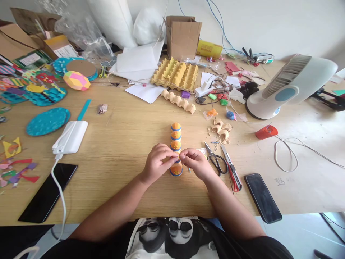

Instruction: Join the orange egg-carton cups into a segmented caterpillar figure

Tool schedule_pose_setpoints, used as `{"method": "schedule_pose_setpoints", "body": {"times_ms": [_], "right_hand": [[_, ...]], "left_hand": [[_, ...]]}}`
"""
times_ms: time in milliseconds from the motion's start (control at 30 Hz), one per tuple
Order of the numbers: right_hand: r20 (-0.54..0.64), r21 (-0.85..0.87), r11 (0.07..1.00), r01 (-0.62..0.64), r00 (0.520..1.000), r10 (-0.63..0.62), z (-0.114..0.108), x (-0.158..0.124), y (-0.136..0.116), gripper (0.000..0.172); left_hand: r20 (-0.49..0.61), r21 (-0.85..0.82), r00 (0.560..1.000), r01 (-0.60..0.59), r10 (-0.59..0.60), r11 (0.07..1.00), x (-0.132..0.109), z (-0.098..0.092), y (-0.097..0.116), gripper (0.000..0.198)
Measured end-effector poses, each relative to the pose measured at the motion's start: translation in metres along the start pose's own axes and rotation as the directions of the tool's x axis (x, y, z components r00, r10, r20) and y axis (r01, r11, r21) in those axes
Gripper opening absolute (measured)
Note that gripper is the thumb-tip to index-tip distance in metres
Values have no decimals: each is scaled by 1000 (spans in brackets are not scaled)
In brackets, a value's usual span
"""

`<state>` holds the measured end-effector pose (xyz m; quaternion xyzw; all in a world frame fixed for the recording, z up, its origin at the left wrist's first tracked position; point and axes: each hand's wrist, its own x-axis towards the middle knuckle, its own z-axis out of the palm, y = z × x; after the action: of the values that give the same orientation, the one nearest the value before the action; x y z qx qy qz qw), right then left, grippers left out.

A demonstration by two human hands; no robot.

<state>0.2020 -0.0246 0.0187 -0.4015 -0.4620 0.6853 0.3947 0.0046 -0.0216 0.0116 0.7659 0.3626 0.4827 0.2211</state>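
In front of me stands a row of egg-carton cups [176, 145], orange on top, with blue bands and small yellow rings. My left hand [159, 162] pinches thumb and forefinger together over the lower part of this row. Fingertips of my right hand [196, 162] are closed too, meeting the left ones from the other side. What sits between the fingertips is too small to make out. Both hands hide part of the cups. To the right of my right hand lie black-handled scissors [217, 158] and a red utility knife [232, 169].
Beyond the scissors are torn carton pieces [221, 129]. A yellow egg tray [175, 75] and a plain carton strip [178, 101] lie farther back. A white fan [291, 86] stands right. Phones [262, 198] and a power bank [70, 136] flank my arms.
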Motion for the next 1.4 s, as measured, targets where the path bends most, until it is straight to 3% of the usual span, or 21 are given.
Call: {"method": "schedule_pose_setpoints", "body": {"times_ms": [567, 867, 1400], "right_hand": [[-9, -76, 997, 33, 999, -34, -1, 0, -1, 34], [-61, -15, 1000, -7, 998, 6, 0, 2, 1, 36], [-52, -6, 1000, 6, 999, -6, 2, 1, -1, 33]], "left_hand": [[-7, 9, 1000, -14, 14, 1000, 0, 0, 1, 8], [-17, 17, 1000, -23, 23, 1000, 0, 0, 1, 7], [-6, 48, 1000, -5, 6, 999, 1, 0, 2, 2]]}}
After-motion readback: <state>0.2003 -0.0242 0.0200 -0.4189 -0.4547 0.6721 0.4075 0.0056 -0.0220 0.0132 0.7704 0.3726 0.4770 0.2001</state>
